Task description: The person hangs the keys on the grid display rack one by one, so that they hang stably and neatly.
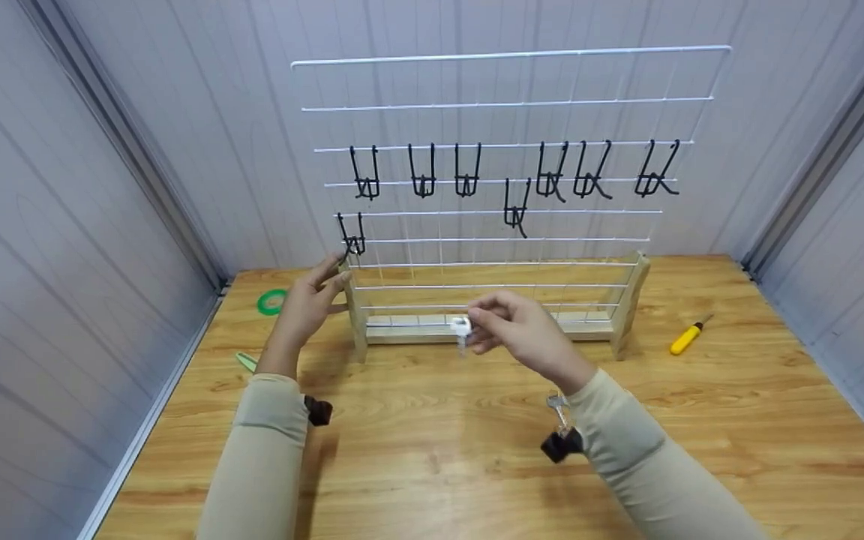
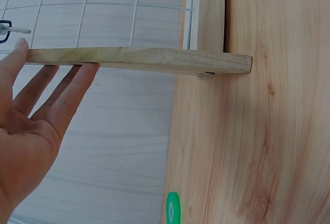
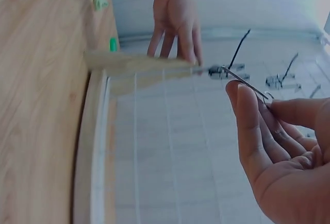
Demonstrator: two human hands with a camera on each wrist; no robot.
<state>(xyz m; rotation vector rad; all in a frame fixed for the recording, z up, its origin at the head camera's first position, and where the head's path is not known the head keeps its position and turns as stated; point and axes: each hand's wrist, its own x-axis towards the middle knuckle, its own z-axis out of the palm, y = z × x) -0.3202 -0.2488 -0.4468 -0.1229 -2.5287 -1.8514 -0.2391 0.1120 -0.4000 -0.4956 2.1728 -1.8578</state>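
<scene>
A wire grid rack (image 1: 507, 264) stands on wooden feet, with several black hooks (image 1: 466, 180) hung along it. My left hand (image 1: 308, 300) touches the rack's left wooden post (image 2: 144, 56), its fingers fairly straight along the outer side. Just beyond its thumb, a key (image 2: 19, 30) hangs at the lowest left hook (image 1: 355, 238). In front of the grid's lower middle, my right hand (image 1: 518, 330) pinches a silver key (image 1: 461, 330) between thumb and fingers. The right wrist view shows this key (image 3: 246, 82) edge-on, apart from the hooks.
Another key (image 1: 556, 405) lies on the wooden table (image 1: 432, 450) beside the right wrist's black camera. A yellow-handled screwdriver (image 1: 687, 339) lies at the right. On the left are a green ring (image 1: 272, 301) and a light green object (image 1: 246, 361), partly behind the forearm. Panel walls enclose the table.
</scene>
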